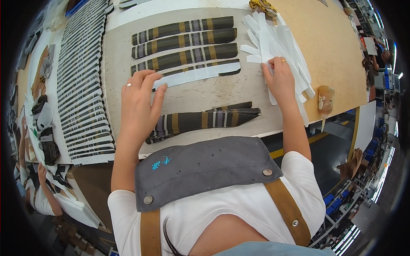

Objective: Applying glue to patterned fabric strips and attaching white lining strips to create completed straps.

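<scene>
Four plaid fabric strips (183, 40) in dark green, tan and white lie in a row on the worktable. Along the nearest one runs a white backing strip (196, 76). My left hand (139, 96) is at that strip's left end, thumb and index finger apart, the fingertips touching or just over it. Over on the right, my right hand (281, 81) reaches onto a loose pile of white strips (294, 51). Its thumb and forefinger are bent together at the edge of one strip; the exact grip is partly hidden.
Folded plaid pieces (205, 120) lie near the table's front edge. At the left, a long column of overlapping plaid and white strips (81, 85) covers the table. A yellow patterned cloth (262, 6) and an amber lump (326, 100) sit on the right side. A co-worker's arm (47, 187) shows far left.
</scene>
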`<state>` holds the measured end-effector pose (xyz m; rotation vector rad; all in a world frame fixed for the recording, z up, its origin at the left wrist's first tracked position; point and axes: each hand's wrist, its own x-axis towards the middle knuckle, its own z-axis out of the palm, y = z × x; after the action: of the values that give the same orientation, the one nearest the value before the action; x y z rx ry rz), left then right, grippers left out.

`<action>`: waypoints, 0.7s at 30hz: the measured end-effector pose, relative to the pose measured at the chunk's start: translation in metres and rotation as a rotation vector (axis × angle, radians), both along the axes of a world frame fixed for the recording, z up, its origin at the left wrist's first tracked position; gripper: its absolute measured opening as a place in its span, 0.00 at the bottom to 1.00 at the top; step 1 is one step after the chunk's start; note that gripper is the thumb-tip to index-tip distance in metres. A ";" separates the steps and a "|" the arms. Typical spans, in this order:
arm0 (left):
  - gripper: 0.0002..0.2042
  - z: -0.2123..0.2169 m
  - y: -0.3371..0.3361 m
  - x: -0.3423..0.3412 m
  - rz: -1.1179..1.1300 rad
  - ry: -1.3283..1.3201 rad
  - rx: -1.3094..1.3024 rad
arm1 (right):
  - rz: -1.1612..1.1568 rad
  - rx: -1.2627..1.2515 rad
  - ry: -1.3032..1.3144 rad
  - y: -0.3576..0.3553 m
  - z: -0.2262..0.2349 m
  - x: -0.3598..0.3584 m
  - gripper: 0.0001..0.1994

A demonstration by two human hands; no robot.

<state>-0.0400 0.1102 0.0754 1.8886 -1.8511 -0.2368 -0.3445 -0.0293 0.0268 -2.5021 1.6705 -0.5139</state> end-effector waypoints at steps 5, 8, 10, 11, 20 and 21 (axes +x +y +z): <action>0.09 0.016 -0.037 -0.043 -0.208 -0.049 -0.076 | -0.043 -0.006 0.205 0.001 0.009 0.018 0.07; 0.10 0.010 -0.059 -0.072 -0.365 -0.057 -0.088 | -0.043 0.011 0.253 -0.002 0.005 0.017 0.06; 0.11 0.000 -0.072 -0.090 -0.474 -0.049 -0.103 | -0.039 -0.002 0.249 -0.003 0.002 0.014 0.06; 0.11 -0.005 -0.077 -0.098 -0.486 -0.055 -0.105 | -0.026 -0.024 0.214 -0.003 0.001 0.012 0.07; 0.16 -0.029 -0.107 -0.139 -0.675 -0.177 -0.014 | -0.025 -0.088 0.078 -0.007 -0.007 0.006 0.06; 0.17 -0.030 -0.109 -0.140 -0.677 -0.187 -0.006 | -0.007 -0.093 0.088 -0.008 -0.009 0.004 0.07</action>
<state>-0.1804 0.0015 0.0456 1.2477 -2.5646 -0.2777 -0.3401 -0.0369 0.0178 -2.6223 1.7247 -0.5003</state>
